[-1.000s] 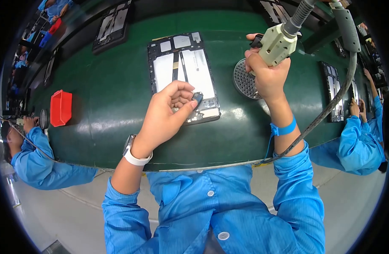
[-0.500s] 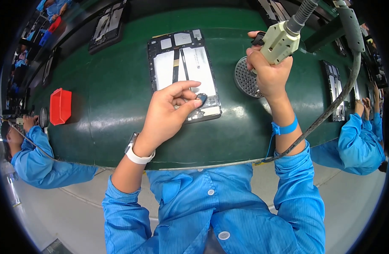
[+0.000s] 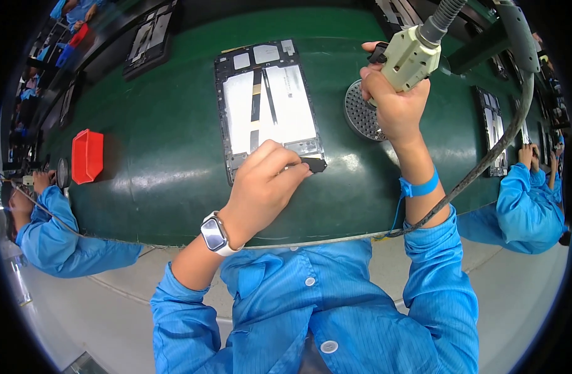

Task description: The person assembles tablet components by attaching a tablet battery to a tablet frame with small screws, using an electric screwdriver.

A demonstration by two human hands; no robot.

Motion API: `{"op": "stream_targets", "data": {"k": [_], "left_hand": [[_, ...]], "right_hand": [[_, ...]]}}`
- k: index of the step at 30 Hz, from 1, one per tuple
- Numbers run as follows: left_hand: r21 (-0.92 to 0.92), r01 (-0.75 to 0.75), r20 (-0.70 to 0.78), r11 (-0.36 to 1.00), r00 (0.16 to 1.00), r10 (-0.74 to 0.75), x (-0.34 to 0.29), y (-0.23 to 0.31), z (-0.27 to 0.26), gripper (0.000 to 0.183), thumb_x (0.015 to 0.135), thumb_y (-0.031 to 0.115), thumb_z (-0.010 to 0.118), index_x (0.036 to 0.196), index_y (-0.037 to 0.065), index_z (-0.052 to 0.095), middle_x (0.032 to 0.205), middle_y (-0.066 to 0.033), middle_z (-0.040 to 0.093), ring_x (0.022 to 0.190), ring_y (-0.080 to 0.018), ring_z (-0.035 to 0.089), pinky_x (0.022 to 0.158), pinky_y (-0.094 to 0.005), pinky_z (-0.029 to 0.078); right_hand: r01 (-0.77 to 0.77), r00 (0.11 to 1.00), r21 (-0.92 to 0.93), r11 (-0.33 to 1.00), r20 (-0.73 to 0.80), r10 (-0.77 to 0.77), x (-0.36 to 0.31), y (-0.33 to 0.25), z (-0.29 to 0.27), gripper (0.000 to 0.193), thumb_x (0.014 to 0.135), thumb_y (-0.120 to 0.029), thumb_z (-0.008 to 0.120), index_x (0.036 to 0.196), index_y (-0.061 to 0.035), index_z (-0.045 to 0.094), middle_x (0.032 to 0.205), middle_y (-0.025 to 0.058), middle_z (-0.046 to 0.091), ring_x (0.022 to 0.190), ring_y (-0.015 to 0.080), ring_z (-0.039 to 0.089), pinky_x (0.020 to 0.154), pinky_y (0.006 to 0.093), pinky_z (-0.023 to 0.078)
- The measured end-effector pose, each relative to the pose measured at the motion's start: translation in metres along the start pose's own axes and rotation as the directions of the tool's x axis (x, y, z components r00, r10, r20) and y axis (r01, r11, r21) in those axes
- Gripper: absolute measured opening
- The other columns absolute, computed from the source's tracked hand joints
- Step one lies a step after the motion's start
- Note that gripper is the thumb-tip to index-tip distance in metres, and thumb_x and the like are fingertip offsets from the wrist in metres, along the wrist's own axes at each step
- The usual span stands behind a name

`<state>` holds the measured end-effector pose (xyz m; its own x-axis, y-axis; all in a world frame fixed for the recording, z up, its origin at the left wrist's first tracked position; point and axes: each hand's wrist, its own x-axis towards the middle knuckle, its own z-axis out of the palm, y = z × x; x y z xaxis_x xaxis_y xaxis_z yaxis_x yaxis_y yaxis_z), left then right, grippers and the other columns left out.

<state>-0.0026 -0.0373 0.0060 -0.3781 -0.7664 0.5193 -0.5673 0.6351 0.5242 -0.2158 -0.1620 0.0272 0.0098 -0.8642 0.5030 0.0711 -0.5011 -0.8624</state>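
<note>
An opened tablet (image 3: 280, 112) lies before me, its pale inner plate and black ribbon strips showing. My left hand (image 3: 264, 184) is at its near edge, fingers pinched on a small black piece (image 3: 313, 164) at the near right corner. My fingers partly cover that piece, so its full shape is hidden. In my right hand (image 3: 395, 103) is a cream-coloured electric screwdriver (image 3: 412, 59), gripped round its body. Beneath that hand, a round tray (image 3: 359, 115) with a perforated grey surface sits to the right of the tablet; the screwdriver's tip is hidden.
A red bin (image 3: 87, 156) stands at the left. A thick grey cable (image 3: 491, 153) curves down past my right forearm. Other opened tablets (image 3: 150, 38) lie along the far side and the right (image 3: 493, 134). Co-workers in blue sleeves (image 3: 529, 212) sit on both sides.
My left hand has moved nearer and down to the tablet's near edge, carrying the small black piece. The tablet has shifted slightly; my right hand with the screwdriver has barely moved.
</note>
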Motion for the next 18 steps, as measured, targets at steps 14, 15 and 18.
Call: {"op": "stream_targets", "data": {"k": [14, 15, 18], "left_hand": [[0.245, -0.118, 0.017, 0.962, 0.993, 0.118, 0.000, 0.003, 0.007, 0.023, 0.070, 0.003, 0.078, 0.090, 0.002, 0.069, 0.100, -0.0076, 0.066, 0.085, -0.0255, 0.061, 0.070, -0.0353, 0.050], [0.243, -0.115, 0.014, 0.963, 0.993, 0.115, -0.001, 0.004, 0.007, 0.023, 0.070, 0.003, 0.078, 0.090, 0.002, 0.069, 0.100, -0.0076, 0.066, 0.085, -0.0255, 0.061, 0.070, -0.0353, 0.050], [0.319, -0.091, 0.012, 0.943, 0.996, 0.092, -0.004, 0.006, 0.007, 0.023, 0.071, 0.007, 0.079, 0.092, 0.005, 0.069, 0.102, -0.0065, 0.066, 0.088, -0.0251, 0.061, 0.071, -0.0362, 0.049]], "right_hand": [[0.014, 1.000, -0.062, 0.998, 0.017, -0.013, 0.000, -0.004, -0.001, 0.022, 0.080, 0.007, 0.063, 0.103, 0.0086, 0.063, 0.081, 0.0070, 0.062, 0.057, 0.0116, 0.057, 0.052, 0.0258, 0.046], [-0.015, 1.000, -0.015, 1.000, 0.011, 0.015, 0.000, -0.005, -0.001, 0.017, 0.079, 0.006, 0.065, 0.095, 0.0067, 0.064, 0.078, 0.0055, 0.063, 0.063, 0.0116, 0.060, 0.060, 0.0267, 0.049], [-0.080, 0.997, 0.087, 0.993, 0.001, 0.080, -0.003, -0.016, 0.003, 0.012, 0.077, 0.006, 0.066, 0.090, 0.0059, 0.064, 0.074, 0.0043, 0.063, 0.063, 0.0105, 0.060, 0.063, 0.0270, 0.051]]}}
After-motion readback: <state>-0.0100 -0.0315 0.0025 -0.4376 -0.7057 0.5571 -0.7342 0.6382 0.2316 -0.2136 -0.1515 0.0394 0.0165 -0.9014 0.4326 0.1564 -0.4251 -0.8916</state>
